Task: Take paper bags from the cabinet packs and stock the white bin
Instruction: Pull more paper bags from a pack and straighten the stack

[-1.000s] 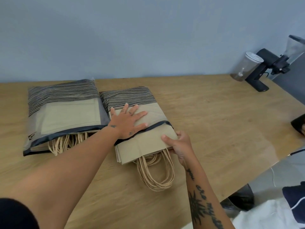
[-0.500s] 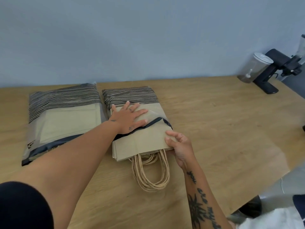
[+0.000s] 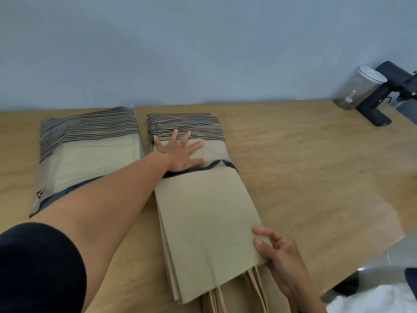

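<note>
Stack of paper bags half out of its pack on the wooden worktop (image 3: 304, 159).

Largest to smallest: the light wooden worktop fills the frame below a blue-grey wall; a striped clear plastic pack of bags (image 3: 88, 154) lies at centre left, a second striped pack (image 3: 187, 125) just beside it at centre. A stack of flat brown paper bags (image 3: 207, 229) with twisted handles extends from the second pack toward the lower centre. The left hand (image 3: 180, 152) presses flat, fingers spread, on that pack. The right hand (image 3: 279, 256) pinches the stack's lower right corner, thumb on top.
</note>
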